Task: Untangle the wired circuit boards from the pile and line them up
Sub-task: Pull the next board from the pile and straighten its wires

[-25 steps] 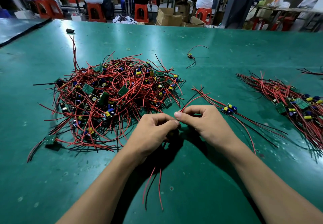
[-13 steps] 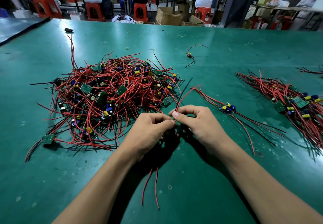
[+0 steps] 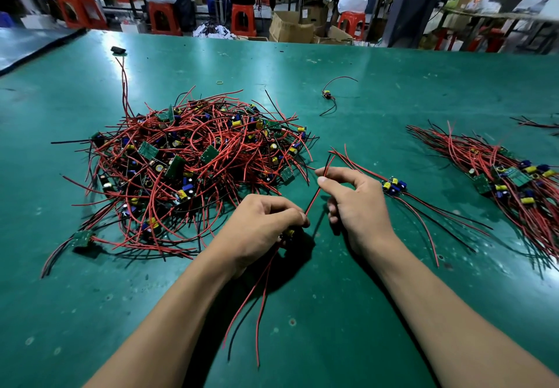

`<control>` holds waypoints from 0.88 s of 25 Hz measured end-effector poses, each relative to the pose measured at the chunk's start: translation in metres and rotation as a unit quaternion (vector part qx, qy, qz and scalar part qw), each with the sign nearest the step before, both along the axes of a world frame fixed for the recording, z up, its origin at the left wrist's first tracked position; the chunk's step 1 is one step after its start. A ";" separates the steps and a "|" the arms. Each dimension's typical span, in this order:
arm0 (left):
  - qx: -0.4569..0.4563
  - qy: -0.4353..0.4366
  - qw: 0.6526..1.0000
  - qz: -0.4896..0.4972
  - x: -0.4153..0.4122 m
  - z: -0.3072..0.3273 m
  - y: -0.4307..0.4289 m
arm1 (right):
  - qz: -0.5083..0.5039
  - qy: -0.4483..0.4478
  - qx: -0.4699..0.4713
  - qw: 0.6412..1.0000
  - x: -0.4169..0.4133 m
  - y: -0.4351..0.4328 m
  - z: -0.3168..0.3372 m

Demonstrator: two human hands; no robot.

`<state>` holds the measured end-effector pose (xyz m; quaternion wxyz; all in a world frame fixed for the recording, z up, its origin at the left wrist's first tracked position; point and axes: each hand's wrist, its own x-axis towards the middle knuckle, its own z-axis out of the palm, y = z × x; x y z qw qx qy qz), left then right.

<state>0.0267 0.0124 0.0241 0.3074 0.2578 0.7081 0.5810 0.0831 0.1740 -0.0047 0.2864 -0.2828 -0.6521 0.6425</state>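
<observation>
- left hand (image 3: 263, 224) curled tight round the held board (image 3: 289, 232), just a yellow capacitor peeping out under the fingers; right hand (image 3: 354, 203) up beside it, thumb and forefinger pinching the red lead (image 3: 313, 201), the other fingers loosely bent.
- that lead runs taut from one hand to the other, and the trailing wires (image 3: 260, 297) hang down across the green surface (image 3: 90, 297) toward the person.
- the pile (image 3: 196, 169) sits just left of the hands, a thick knot of red wire and green boards, with plenty left in it.
- one freed board (image 3: 393, 186) lies just beside the right hand, and the laid-out row (image 3: 514, 181) is farther right.
- step in hand, i'd say: smoothing out the leads of a board that's clear of the tangle.
- next it wants setting down by the freed one, wires pointing the same way, well away from the pile so nothing snags.
</observation>
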 end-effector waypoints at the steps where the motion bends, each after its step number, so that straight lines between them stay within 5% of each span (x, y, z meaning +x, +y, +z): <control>1: -0.001 -0.002 1.000 -0.002 0.000 0.000 0.000 | -0.007 0.008 0.006 1.000 0.000 0.001 0.000; 13: 0.015 -0.019 1.000 -0.011 -0.002 -0.003 -0.001 | -0.036 0.021 0.043 0.998 0.001 0.005 0.001; 18: 0.049 -0.063 0.996 0.031 -0.001 -0.009 0.003 | 0.125 0.033 -0.146 0.981 0.009 -0.010 0.012; 22: 0.070 -0.093 0.992 0.053 -0.002 -0.010 0.004 | 0.231 -0.014 -0.123 0.965 0.014 -0.017 0.011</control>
